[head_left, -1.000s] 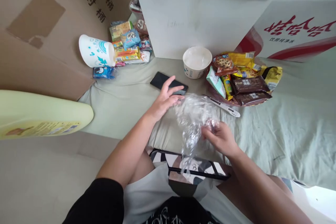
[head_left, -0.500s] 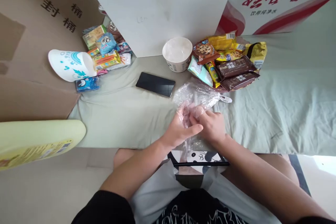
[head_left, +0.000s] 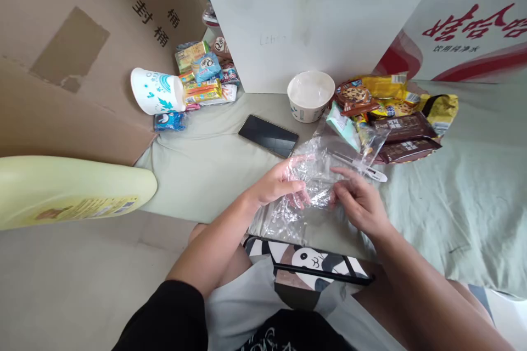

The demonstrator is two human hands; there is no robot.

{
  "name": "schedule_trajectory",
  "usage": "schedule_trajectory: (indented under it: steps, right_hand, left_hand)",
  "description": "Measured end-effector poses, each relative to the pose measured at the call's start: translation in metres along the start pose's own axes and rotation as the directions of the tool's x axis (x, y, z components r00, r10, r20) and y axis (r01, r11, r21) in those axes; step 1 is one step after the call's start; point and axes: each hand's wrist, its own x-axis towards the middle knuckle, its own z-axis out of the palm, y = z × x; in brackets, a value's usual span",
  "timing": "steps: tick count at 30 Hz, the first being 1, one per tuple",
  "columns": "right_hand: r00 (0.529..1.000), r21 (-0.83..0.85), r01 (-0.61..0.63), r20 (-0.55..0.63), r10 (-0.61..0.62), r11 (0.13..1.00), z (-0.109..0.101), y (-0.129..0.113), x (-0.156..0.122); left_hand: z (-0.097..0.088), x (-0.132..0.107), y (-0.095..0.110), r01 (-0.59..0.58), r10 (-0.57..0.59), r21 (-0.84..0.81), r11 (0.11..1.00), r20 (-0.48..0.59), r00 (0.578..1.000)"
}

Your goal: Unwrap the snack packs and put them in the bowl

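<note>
A crinkled clear plastic bag (head_left: 319, 192) spreads between my two hands above the green cloth. My left hand (head_left: 282, 184) grips its left side, the fingers partly behind the film and the thumb in front. On the other side my right hand (head_left: 358, 200) pinches the film between thumb and curled fingers, with its index finger stretched out. The bag's upper part drapes toward a tray of wrapped snacks (head_left: 405, 126) and over a slim white tool (head_left: 375, 174), whose kind I cannot make out. A black phone (head_left: 268, 136) lies just beyond my left hand.
A paper bowl (head_left: 310, 98) stands against a white box (head_left: 255, 44). At the left, a tipped paper cup (head_left: 158, 92) lies beside packaged snacks (head_left: 206, 68) and a cardboard box (head_left: 78, 88). A yellow-green bottle (head_left: 78, 189) juts in. Below the cloth is a panda-printed panel (head_left: 308, 263).
My hands have moved apart, and the bunched plastic bag is now spread wider between them. The view has shifted, so the surroundings sit further right.
</note>
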Motion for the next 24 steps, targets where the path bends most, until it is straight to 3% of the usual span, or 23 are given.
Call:
schedule_trajectory:
  steps: [5, 12, 16, 20, 24]
  right_hand:
    - [0.998, -0.064, 0.022, 0.056, -0.018, 0.998, -0.004, 0.001, -0.001]
    - [0.973, 0.020, 0.197, 0.115, -0.198, 0.980, -0.008, -0.007, -0.001]
    - [0.965, 0.035, 0.165, 0.202, -0.168, 0.986, -0.006, -0.006, -0.006]
    - [0.999, 0.062, 0.018, 0.040, -0.020, 0.998, -0.005, -0.002, -0.007]
    - [0.990, 0.109, -0.065, -0.120, 0.078, 0.992, -0.010, 0.000, -0.003]
  left_hand:
    - [0.001, 0.008, -0.008, 0.046, -0.044, 0.031, 0.998, -0.069, 0.997]
    - [-0.012, 0.008, -0.003, 0.100, -0.102, 0.019, 0.995, 0.150, 0.983]
    - [-0.016, 0.008, -0.005, 0.014, -0.013, -0.011, 1.000, 0.101, 0.995]
    - [-0.015, 0.011, -0.008, -0.040, 0.044, -0.089, 0.995, 0.042, 0.998]
    - [-0.019, 0.012, -0.002, -0.143, 0.143, 0.006, 0.990, 0.006, 0.990]
